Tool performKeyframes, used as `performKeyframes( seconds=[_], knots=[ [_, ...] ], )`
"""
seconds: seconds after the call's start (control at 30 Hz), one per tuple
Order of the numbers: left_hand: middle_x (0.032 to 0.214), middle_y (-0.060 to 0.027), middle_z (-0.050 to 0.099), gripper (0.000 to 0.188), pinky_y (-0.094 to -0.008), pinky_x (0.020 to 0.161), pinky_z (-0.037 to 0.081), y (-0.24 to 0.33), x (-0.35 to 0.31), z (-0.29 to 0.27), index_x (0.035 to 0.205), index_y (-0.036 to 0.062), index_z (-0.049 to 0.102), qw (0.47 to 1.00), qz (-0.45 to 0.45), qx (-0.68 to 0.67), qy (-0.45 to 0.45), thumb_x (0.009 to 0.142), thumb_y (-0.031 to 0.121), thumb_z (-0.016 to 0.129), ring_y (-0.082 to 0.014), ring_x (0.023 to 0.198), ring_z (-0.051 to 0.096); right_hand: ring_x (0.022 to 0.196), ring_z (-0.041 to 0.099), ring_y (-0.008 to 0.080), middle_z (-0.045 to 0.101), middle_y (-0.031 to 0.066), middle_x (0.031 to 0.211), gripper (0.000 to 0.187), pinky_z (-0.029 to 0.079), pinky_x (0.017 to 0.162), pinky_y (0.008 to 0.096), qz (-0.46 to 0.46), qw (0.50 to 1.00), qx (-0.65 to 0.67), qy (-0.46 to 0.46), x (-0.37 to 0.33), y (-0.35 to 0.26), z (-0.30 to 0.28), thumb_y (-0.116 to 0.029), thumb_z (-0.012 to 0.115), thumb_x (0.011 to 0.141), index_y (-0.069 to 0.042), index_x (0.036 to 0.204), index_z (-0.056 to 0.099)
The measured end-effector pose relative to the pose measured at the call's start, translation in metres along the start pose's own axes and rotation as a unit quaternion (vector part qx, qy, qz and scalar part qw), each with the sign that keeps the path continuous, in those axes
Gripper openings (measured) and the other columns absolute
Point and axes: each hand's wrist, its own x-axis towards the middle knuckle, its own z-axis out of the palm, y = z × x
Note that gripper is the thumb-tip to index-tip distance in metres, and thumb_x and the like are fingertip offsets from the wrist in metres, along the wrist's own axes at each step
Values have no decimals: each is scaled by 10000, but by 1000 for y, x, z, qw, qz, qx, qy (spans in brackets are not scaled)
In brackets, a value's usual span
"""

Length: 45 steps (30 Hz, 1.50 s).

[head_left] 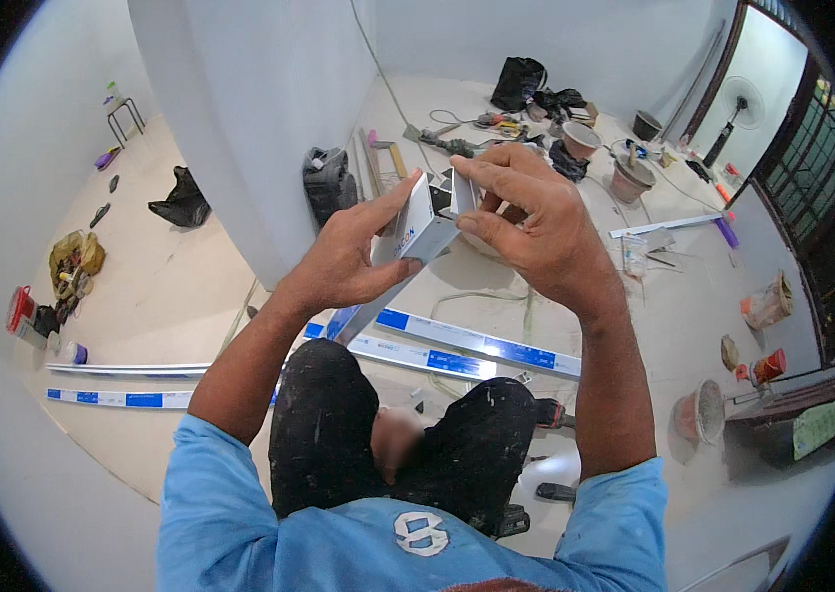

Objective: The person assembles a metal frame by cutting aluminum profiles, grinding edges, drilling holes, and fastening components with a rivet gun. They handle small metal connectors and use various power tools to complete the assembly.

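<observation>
My left hand [343, 259] grips a long white-and-blue metal channel [425, 232] near its raised end. The channel slants down toward my knees, and its open end faces up and to the right. At that end, my right hand [550, 225] pinches a small light-coloured metal piece [464, 191] between thumb and fingers. The piece sits against the channel's mouth; whether it is fixed there I cannot tell. Beyond my knees, similar rails with blue-and-white film, one of them a blue-striped rail [496, 344], lie on the floor.
A red-and-black power tool [553, 414] lies beside my right knee. More rails [131, 399] stretch to the left. Ahead are a black backpack [328, 185] by the pillar, a hammer drill [452, 142] with its cable, and buckets [631, 180]. Another bucket [700, 412] stands at right.
</observation>
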Motion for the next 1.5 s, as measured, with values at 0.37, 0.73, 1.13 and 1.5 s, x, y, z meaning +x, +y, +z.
performKeyframes(
  seconds=[0.37, 0.73, 1.13, 1.5],
  knots=[
    [1341, -333, 697, 1028, -447, 1101, 521, 20, 0, 27, 1694, 20, 325, 996, 11, -87, -4, 806, 220, 802, -398, 1233, 724, 970, 722, 226, 719, 140, 1233, 441, 615, 825, 365, -23, 987, -113, -112, 10, -14, -37, -129, 777, 967, -35, 1395, 721],
    [1387, -319, 678, 1059, -471, 1070, 547, 32, -21, 23, 1716, 65, 300, 995, -26, -98, 2, 794, 214, 799, -390, 1212, 731, 921, 717, 185, 754, 134, 1166, 445, 577, 758, 341, 5, 976, -105, -192, 23, -27, -36, -187, 827, 920, -38, 1334, 761],
    [1386, -185, 699, 987, -436, 1059, 552, 35, -36, 34, 1696, 120, 373, 983, 48, -170, 57, 820, 15, 814, -249, 1184, 714, 863, 719, 175, 803, 136, 1126, 454, 570, 715, 334, -41, 970, -104, -218, 22, -22, -29, -311, 880, 884, -66, 1258, 804],
    [1347, -164, 607, 853, -388, 825, 646, 33, -36, 25, 1570, 168, 462, 972, -35, -227, 42, 789, 130, 804, -225, 995, 748, 902, 706, 165, 791, 125, 1146, 396, 560, 715, 315, 33, 984, 20, -172, 9, -17, -15, -240, 793, 969, -75, 1328, 764]
  ],
)
